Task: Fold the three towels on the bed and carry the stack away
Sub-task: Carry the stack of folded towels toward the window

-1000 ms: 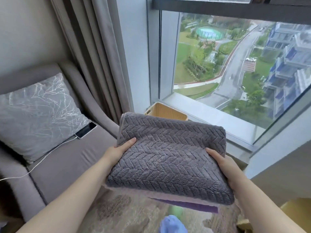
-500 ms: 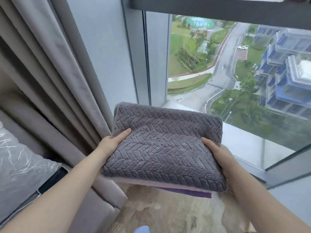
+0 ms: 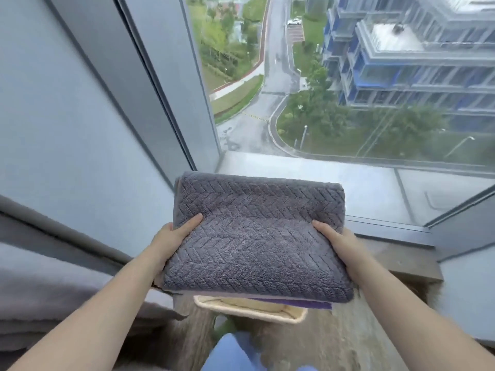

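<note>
Nothing legible is picked up at this moment: no text, label, brand, number or sign can be read. Painted markings are seen on the road (image 3: 276,65) outside the glass, but they are too small and blurred for anything to be made out.
</note>
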{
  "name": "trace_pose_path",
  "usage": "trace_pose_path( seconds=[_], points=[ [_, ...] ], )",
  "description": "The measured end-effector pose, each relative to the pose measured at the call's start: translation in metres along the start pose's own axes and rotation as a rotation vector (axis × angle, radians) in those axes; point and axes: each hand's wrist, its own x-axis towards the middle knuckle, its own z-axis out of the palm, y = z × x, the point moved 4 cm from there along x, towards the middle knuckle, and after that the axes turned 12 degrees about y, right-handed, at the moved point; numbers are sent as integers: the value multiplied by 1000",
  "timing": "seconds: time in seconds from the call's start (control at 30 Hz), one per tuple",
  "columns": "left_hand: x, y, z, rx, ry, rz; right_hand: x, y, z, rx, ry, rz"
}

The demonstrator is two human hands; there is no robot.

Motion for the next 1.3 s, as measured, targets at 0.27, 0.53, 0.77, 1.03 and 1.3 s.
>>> trace_pose_path(
  seconds=[0.27, 0.53, 0.77, 1.03, 1.3],
  points=[
    [111, -67, 39, 113, -92, -94, 82, 77, 32, -6, 125, 63],
    [188, -187, 88, 267, -85, -135, 158, 204, 42, -114, 222, 115],
    [221, -237, 115, 396, -111, 59, 174, 276, 47, -169, 313, 73],
    [238, -258, 129, 406, -121, 151, 182, 288, 48, -314, 362, 26],
    [246, -288, 152, 331, -111, 98, 197, 302, 63, -441, 366, -50]
  ],
)
